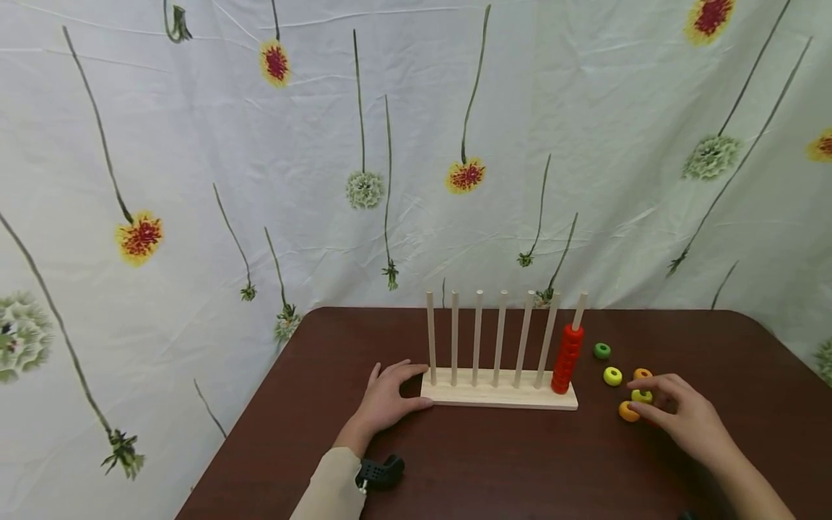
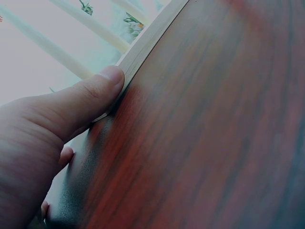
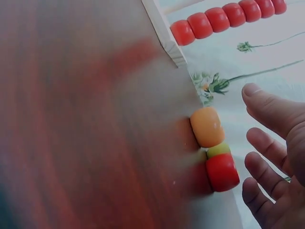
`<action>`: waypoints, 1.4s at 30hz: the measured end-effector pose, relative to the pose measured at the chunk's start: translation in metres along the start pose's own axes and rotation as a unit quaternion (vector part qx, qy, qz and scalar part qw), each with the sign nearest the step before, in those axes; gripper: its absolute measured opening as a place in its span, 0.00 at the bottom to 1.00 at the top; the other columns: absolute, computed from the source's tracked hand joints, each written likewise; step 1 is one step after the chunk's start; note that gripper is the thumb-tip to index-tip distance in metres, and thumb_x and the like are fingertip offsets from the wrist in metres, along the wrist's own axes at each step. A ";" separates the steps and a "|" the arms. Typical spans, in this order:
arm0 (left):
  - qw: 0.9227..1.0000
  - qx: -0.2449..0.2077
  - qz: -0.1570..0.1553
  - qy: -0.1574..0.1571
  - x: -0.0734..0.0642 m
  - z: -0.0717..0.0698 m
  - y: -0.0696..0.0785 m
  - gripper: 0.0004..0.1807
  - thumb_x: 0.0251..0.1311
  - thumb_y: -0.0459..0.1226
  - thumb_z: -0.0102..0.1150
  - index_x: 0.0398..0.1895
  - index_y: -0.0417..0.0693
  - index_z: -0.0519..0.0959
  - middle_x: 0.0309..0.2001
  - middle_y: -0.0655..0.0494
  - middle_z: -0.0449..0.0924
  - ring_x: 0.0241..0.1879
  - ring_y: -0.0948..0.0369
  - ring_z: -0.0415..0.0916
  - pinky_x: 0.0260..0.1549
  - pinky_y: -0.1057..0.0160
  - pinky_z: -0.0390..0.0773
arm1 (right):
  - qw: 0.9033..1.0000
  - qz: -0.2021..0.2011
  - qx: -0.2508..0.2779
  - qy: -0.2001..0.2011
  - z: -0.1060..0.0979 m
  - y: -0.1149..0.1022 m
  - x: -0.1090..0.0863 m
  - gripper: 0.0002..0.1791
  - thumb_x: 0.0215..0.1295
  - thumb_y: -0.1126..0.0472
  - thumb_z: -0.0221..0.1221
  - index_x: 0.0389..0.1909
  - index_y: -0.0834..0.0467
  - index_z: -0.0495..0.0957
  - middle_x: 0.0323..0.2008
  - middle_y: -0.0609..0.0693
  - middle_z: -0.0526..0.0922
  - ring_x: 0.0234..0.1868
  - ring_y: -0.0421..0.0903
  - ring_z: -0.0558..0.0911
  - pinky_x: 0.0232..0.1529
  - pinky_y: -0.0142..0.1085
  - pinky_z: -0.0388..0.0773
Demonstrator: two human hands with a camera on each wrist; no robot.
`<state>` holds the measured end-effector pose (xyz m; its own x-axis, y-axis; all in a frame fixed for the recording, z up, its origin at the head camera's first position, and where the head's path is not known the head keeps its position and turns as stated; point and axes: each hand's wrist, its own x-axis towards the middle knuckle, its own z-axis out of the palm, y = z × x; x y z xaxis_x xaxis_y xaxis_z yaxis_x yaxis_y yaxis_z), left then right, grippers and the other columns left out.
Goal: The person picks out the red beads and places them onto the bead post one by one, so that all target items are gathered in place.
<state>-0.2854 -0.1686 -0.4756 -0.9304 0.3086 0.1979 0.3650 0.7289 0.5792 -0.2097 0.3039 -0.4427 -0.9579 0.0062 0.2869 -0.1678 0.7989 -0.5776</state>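
Note:
A wooden peg stand with several upright pegs stands on the table. Its rightmost peg carries a stack of red beads. My left hand holds the stand's left end, with the thumb against the front edge and the index finger at the back. Over the loose beads on the right hovers my right hand, thumb and fingers apart, nothing held. Nearest to it are an orange bead, a yellow-green bead and a red bead, the red one mostly hidden in the head view.
Farther back lie a green bead, a yellow bead and another orange bead. The dark brown table ends at a flower-printed cloth behind. A black strap device is on the left wrist.

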 end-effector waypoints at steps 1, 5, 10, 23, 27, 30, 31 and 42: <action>1.000 -0.002 -0.003 -0.001 0.000 0.000 0.000 0.34 0.54 0.52 0.73 0.66 0.57 0.77 0.65 0.55 0.78 0.74 0.49 0.63 0.74 0.31 0.39 | 1.000 0.004 0.000 -0.001 0.000 0.001 -0.001 0.17 0.61 0.52 0.70 0.48 0.56 0.85 0.43 0.51 0.77 0.29 0.30 0.69 0.26 0.30 0.67; 1.000 -0.002 -0.005 -0.004 0.000 0.000 0.000 0.35 0.54 0.52 0.73 0.66 0.57 0.77 0.65 0.55 0.77 0.74 0.49 0.63 0.74 0.31 0.38 | 0.999 0.027 0.002 -0.018 -0.003 0.004 -0.002 0.18 0.62 0.50 0.69 0.48 0.56 0.84 0.46 0.53 0.77 0.29 0.31 0.69 0.27 0.30 0.67; 1.000 -0.003 -0.010 -0.003 0.001 0.000 0.001 0.34 0.54 0.52 0.73 0.66 0.58 0.77 0.65 0.56 0.77 0.74 0.50 0.62 0.74 0.32 0.37 | 0.999 0.035 0.004 -0.027 -0.005 0.010 -0.004 0.18 0.62 0.50 0.69 0.48 0.56 0.83 0.44 0.51 0.77 0.30 0.32 0.69 0.27 0.30 0.66; 1.000 -0.001 -0.005 -0.003 0.000 -0.001 0.002 0.34 0.54 0.52 0.73 0.66 0.57 0.77 0.65 0.56 0.77 0.74 0.50 0.63 0.74 0.31 0.38 | 0.995 0.063 -0.012 -0.073 -0.008 0.026 -0.004 0.24 0.62 0.45 0.67 0.51 0.57 0.81 0.47 0.54 0.78 0.31 0.32 0.70 0.30 0.30 0.66; 1.000 -0.001 -0.003 0.001 0.000 -0.001 0.002 0.34 0.54 0.52 0.73 0.65 0.57 0.77 0.65 0.55 0.78 0.74 0.50 0.63 0.74 0.31 0.39 | 0.995 0.055 -0.012 -0.078 -0.007 0.031 -0.005 0.23 0.62 0.47 0.68 0.51 0.58 0.81 0.44 0.53 0.79 0.31 0.30 0.71 0.31 0.29 0.67; 1.000 -0.003 -0.008 0.001 0.000 -0.001 0.002 0.34 0.54 0.52 0.73 0.66 0.58 0.77 0.65 0.56 0.77 0.74 0.50 0.63 0.74 0.32 0.38 | 0.996 0.047 -0.016 -0.076 -0.004 0.033 -0.005 0.22 0.60 0.49 0.70 0.51 0.58 0.81 0.43 0.51 0.80 0.31 0.29 0.70 0.30 0.29 0.68; 1.000 -0.004 -0.008 0.001 0.000 -0.001 0.002 0.34 0.54 0.52 0.73 0.65 0.57 0.77 0.65 0.56 0.77 0.74 0.50 0.63 0.74 0.32 0.38 | 0.996 0.044 -0.018 -0.074 -0.004 0.033 -0.005 0.22 0.60 0.50 0.70 0.50 0.58 0.81 0.42 0.50 0.79 0.30 0.29 0.70 0.30 0.29 0.68; 1.000 -0.004 -0.008 0.000 0.000 0.000 0.002 0.34 0.54 0.52 0.73 0.65 0.56 0.78 0.65 0.54 0.78 0.73 0.49 0.64 0.73 0.30 0.39 | 0.997 0.033 -0.044 -0.052 -0.001 0.029 -0.007 0.19 0.59 0.50 0.71 0.47 0.56 0.83 0.39 0.47 0.79 0.29 0.30 0.68 0.29 0.30 0.65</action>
<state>-0.2846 -0.1675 -0.4741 -0.9358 0.2971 0.1896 0.3505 0.7287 0.5883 -0.2074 0.3275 -0.4607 -0.9860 0.0012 0.1669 -0.0873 0.8484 -0.5221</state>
